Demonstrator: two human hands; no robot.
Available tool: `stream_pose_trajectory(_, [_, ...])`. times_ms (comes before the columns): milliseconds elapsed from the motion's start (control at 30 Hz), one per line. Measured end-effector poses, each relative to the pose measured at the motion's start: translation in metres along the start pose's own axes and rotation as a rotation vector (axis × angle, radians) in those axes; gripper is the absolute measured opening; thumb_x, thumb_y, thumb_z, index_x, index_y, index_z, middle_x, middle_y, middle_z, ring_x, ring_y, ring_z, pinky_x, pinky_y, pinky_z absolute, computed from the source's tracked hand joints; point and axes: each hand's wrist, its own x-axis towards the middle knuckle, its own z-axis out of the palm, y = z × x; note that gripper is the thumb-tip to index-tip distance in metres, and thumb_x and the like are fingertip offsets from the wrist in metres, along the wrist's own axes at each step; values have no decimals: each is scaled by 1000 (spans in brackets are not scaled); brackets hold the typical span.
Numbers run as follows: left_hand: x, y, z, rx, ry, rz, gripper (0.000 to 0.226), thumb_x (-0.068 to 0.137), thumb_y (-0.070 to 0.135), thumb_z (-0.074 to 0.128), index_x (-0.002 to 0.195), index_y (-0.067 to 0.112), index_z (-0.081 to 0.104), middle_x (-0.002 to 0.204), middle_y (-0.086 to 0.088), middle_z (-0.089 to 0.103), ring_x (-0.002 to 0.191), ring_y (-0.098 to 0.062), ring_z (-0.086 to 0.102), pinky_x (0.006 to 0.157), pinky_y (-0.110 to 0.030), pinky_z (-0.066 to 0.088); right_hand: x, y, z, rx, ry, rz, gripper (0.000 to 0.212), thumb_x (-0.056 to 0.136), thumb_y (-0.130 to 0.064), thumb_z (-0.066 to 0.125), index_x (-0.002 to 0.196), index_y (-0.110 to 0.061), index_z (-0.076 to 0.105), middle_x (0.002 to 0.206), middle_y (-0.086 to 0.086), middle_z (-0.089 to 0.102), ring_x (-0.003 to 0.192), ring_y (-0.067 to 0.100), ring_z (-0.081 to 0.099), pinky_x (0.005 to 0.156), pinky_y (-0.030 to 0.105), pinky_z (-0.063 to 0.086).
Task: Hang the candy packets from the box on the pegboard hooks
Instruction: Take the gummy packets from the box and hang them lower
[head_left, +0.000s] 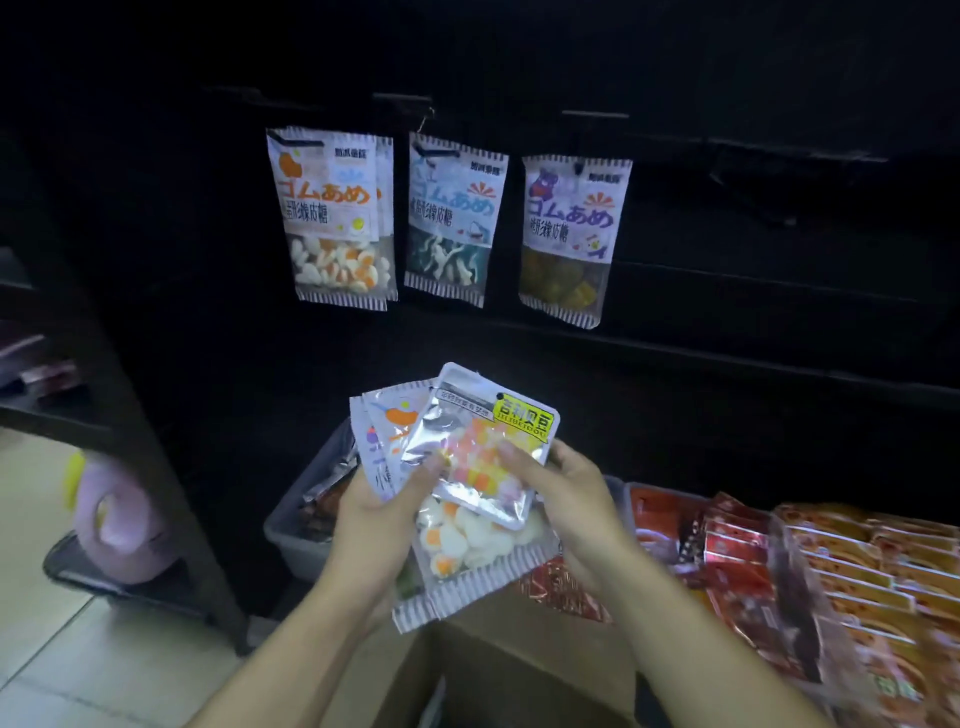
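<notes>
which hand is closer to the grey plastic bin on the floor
Left. The left hand, holding the fanned candy packets, sits directly over the grey bin, overlapping its right side in the view. The right hand, pinching the silver packet, is off to the bin's right.

You are holding a silver packet (483, 457) of glossy, crinkled foil with a clear plastic window. The hanging packets (332, 218) are smooth printed plastic film, transparent below. The box (514, 670) is matt brown cardboard.

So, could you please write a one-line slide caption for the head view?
Both hands hold candy packets below three packets hanging on pegboard hooks.
</notes>
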Motion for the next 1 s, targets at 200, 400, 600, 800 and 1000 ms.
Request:
stream_pose_trajectory(200, [-3,-5,-8,48,-20,-19,39,89,24,76,126,15,68,113,-13,81,103,-35,79,96,-56,60,4,5,-5,-74,54,-21,29,86,-15,84,113,-11,72,107,3,81,98,21,79,87,37,60])
stream_pose_trajectory(400, [1,-4,-9,77,-31,-74,54,77,-2,83,127,8,66,111,-19,81,100,-40,79,92,-60,61,6,-5,-9,-29,177,-153,25,94,-15,78,115,-18,65,101,0,82,97,18,79,84,34,60])
stream_pose_trajectory(600, [-9,35,3,45,56,79,52,77,1,84,124,14,67,108,-11,82,99,-35,80,95,-62,60,-7,-62,4,-17,123,-356,28,94,-13,76,117,-21,63,104,1,81,95,17,79,78,28,63])
stream_pose_trajectory(800, [-18,106,26,90,56,285,49,81,-4,86,123,16,69,109,-6,83,103,-30,80,96,-59,61,-24,-138,34,-24,38,-467,24,96,-11,73,115,-24,64,107,0,80,98,19,78,86,41,62])
stream_pose_trajectory(1000, [-18,191,44,101,47,374,43,82,1,87,119,16,71,105,-8,83,97,-30,81,93,-57,62,-31,-223,59,-122,25,-594,28,90,-22,82,112,-16,66,97,-1,82,90,18,80,84,41,64])
